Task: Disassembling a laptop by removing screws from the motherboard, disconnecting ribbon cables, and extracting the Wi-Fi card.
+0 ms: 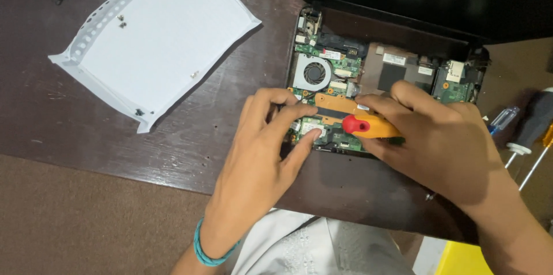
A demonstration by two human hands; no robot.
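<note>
Head view: opened laptop (397, 73) lies on a dark wooden table (173, 136), bottom cover off, board exposed, lid and screen at the far right. Right hand (443, 136) is wrapped closed around a yellow-handled screwdriver with red collar (368, 126), tip pointing left onto the board near an orange-brown flat strip (334, 102); the tip itself is hidden by the fingers. Left hand (259, 159) holds nothing, fingers spread and curled, fingertips pressing down on the green circuit board (328, 59) just beside the screwdriver tip, index finger on a small white part (311, 132). Teal bracelet (207, 249) sits on the left wrist. Round cooling fan (315, 72) is just far of the left fingertips.

Handling judgement: the board looks thin, stiff and fragile, with small connectors and a flat strip that probably tears or creases easily; best steadied at bare edges, not on components. Screwdriver handle looks grippy and light, taken around the thick yellow part. Laptop base likely moderately heavy, stays put under light pressure.

Far left: white sheet of paper with punched edge (155, 38), carrying a few tiny screws (121, 20), well apart from the hands. Right edge: more screwdrivers (518, 131), one with clear blue handle, one with black. Near edge: white cloth (311, 246) and a yellow object (461, 257).
</note>
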